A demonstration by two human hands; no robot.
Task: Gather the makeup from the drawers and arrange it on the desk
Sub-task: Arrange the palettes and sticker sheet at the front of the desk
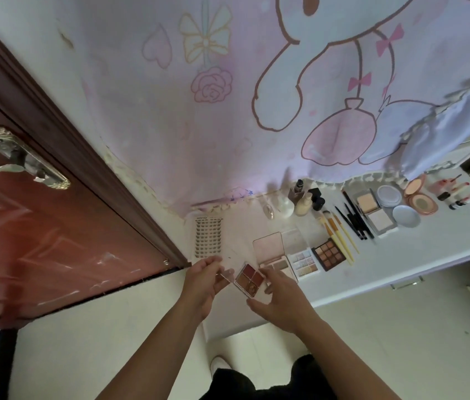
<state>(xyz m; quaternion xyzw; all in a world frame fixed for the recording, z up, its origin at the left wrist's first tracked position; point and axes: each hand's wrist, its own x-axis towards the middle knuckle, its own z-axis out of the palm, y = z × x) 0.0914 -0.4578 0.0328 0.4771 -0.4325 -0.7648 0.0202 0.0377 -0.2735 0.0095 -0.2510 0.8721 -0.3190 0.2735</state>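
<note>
Head view: both hands hold an open four-pan blush palette [249,280] over the near tabletop [401,261] edge.
Left hand [203,280] pinches its clear lid [226,274]; right hand [281,297] grips the base, fingers curled. Other palettes, brushes [339,235], compacts and bottles lined up on the tabletop beyond.

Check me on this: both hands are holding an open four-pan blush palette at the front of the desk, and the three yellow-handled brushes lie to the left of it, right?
Not quite. The head view shows both hands, left and right, holding the open four-pan palette at the front of the desk, but the three yellow-handled brushes lie to its right, past the other open palettes.
</note>
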